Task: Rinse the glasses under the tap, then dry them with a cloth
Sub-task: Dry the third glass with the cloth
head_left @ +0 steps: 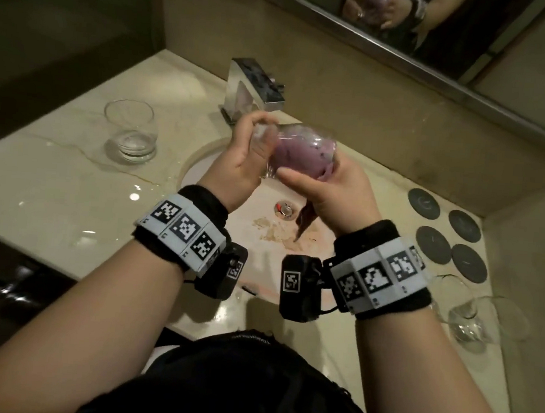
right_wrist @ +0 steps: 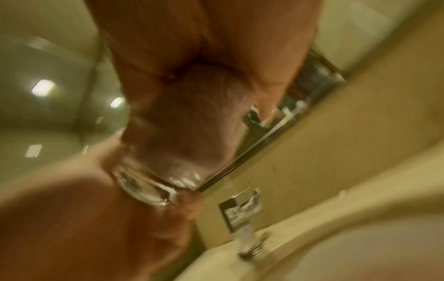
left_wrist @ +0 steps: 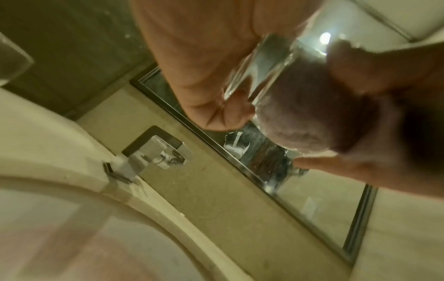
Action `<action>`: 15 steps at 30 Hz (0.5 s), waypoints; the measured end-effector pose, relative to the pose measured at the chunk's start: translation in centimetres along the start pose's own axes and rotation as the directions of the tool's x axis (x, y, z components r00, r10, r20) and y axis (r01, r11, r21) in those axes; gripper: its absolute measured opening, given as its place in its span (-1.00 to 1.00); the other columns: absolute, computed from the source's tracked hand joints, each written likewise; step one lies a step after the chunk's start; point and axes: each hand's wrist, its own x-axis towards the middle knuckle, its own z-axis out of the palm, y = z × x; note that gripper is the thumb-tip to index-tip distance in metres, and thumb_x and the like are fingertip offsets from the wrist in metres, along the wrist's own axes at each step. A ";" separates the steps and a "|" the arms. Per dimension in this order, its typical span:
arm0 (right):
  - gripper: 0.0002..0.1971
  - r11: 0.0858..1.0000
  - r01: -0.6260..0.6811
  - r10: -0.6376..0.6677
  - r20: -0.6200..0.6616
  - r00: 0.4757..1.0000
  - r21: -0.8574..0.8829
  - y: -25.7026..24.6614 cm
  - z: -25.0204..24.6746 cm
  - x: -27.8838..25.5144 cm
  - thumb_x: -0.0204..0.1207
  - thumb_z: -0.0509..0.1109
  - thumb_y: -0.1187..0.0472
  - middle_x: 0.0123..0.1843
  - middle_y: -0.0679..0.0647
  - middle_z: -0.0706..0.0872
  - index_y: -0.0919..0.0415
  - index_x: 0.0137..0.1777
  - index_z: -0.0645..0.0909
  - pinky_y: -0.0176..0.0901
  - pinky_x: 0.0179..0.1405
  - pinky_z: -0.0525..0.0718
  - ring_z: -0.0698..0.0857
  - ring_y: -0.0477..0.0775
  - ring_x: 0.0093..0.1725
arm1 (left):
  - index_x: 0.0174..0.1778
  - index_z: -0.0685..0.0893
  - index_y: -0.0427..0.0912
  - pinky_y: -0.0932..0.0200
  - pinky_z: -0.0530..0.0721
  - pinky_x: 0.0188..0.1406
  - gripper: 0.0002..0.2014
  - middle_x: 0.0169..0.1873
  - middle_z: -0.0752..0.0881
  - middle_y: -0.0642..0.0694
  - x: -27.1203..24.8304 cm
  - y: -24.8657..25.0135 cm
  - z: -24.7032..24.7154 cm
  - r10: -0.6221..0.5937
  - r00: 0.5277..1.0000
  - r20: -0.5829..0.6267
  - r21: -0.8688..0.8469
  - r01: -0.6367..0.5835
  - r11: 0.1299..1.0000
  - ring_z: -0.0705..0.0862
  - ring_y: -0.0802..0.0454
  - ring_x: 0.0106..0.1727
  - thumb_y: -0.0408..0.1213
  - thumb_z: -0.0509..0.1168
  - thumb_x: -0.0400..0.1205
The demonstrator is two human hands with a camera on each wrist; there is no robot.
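Both hands hold one glass (head_left: 293, 143) sideways over the sink (head_left: 203, 156). Left hand (head_left: 245, 159) grips its base; right hand (head_left: 336, 191) grips the purple cloth (head_left: 300, 158) stuffed in its mouth (axis left-right).

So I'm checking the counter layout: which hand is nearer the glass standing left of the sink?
Left. The left hand is over the sink, closer to that empty glass; the right hand is farther, on the basin's other side.

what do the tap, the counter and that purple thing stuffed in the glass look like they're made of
Tap: polished, chrome-like metal; it mirrors its surroundings.
Counter: glossy cream stone, probably marble, with veins and sharp light reflections.
Purple thing: soft cloth, seemingly fuzzy microfibre, bunched inside the clear glass.
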 end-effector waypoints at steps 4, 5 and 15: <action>-0.59 0.720 0.320 -0.359 0.065 0.931 -0.615 0.2 -0.5 -0.1 0.39 0.55 0.03 0.01 0.05 0.82 0.18 0.20 0.66 -0.17 0.51 -0.50 0.65 0.05 0.27 | 0.21 0.67 -0.12 0.34 0.43 -0.63 -0.09 -0.36 0.63 -0.14 0.3 0.5 0.4 -0.369 0.917 0.154 -0.376 0.400 0.836 0.49 0.10 -0.49 0.48 -0.32 0.49; -0.58 0.695 0.340 -0.390 0.066 0.919 -0.633 0.2 -0.6 -0.1 0.39 0.55 0.04 -0.01 0.09 0.82 0.22 0.19 0.66 -0.15 0.51 -0.50 0.64 0.06 0.26 | 0.20 0.67 -0.15 0.38 0.38 -0.68 -0.10 -0.41 0.61 -0.12 0.4 0.7 0.4 -0.374 0.906 0.197 -0.409 0.422 0.809 0.45 0.13 -0.54 0.45 -0.34 0.53; -0.68 0.997 -0.060 0.065 0.123 0.990 -0.040 0.4 -0.7 -0.4 0.34 0.58 0.13 -0.09 -0.12 0.83 -0.05 0.07 0.63 0.29 0.13 0.66 0.74 0.27 0.11 | 0.17 0.41 -0.10 0.43 0.50 -0.46 -0.69 -0.28 0.54 0.08 -0.6 0.7 0.9 -0.142 0.988 -0.060 0.003 0.143 0.990 0.52 0.26 -0.38 0.06 0.04 0.72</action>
